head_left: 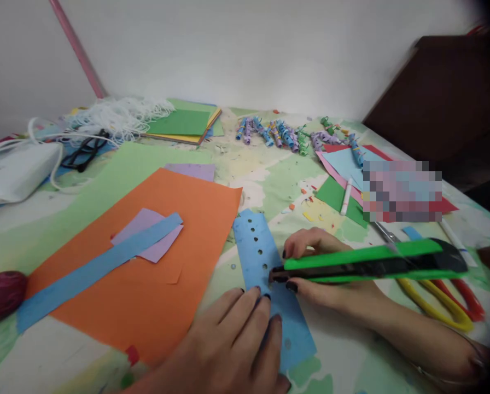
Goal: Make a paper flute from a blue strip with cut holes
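A blue paper strip [300, 328] lies lengthwise in front of me, with a row of small dark holes down its upper half. My left hand [240, 334] lies over its lower part, fingers extended and pressing it down. My right hand [331, 290] grips a green and black utility knife [363, 262] close to its front end. The knife's dark tip meets the strip just below the lowest visible hole, near my left fingertips. Whether the blade is through the paper cannot be seen.
Left are orange paper [155, 306], another blue strip [105, 268], a purple piece [167, 246] and light green paper [126, 175]. White string [126, 117] and stacked coloured paper [183, 123] lie behind. Small rolled paper tubes [286, 134] sit at the back. Scissors [437, 301] are right, partly behind the knife.
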Action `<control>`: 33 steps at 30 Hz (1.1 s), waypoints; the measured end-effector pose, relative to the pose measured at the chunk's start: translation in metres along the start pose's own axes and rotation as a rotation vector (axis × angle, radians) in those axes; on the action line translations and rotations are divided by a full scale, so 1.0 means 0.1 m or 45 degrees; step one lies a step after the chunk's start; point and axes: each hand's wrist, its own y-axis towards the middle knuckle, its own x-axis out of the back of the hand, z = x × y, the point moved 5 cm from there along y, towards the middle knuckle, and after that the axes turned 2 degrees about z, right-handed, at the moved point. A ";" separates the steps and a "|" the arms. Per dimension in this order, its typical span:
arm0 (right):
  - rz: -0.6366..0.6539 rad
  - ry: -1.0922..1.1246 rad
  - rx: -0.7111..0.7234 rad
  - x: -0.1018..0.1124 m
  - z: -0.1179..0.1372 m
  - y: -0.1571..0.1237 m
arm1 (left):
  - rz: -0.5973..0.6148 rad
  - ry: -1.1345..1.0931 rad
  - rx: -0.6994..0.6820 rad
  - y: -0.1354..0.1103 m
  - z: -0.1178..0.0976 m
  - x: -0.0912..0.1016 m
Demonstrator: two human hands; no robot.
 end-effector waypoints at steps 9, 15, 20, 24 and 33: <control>0.130 -0.245 -0.060 0.09 -0.06 0.09 | 0.058 0.033 -0.037 -0.05 0.04 -0.04; 0.246 -0.245 -0.111 0.03 -0.05 0.08 | 0.079 -0.003 0.007 -0.03 0.05 -0.04; 0.343 -0.225 -0.123 0.04 -0.06 0.08 | 0.053 -0.062 0.024 -0.01 0.04 0.02; 0.401 -0.171 -0.088 0.04 -0.09 0.09 | 0.066 -0.147 0.032 0.04 0.07 0.06; 0.420 -0.099 -0.099 0.03 -0.06 0.11 | 0.086 -0.200 -0.048 0.05 0.12 0.09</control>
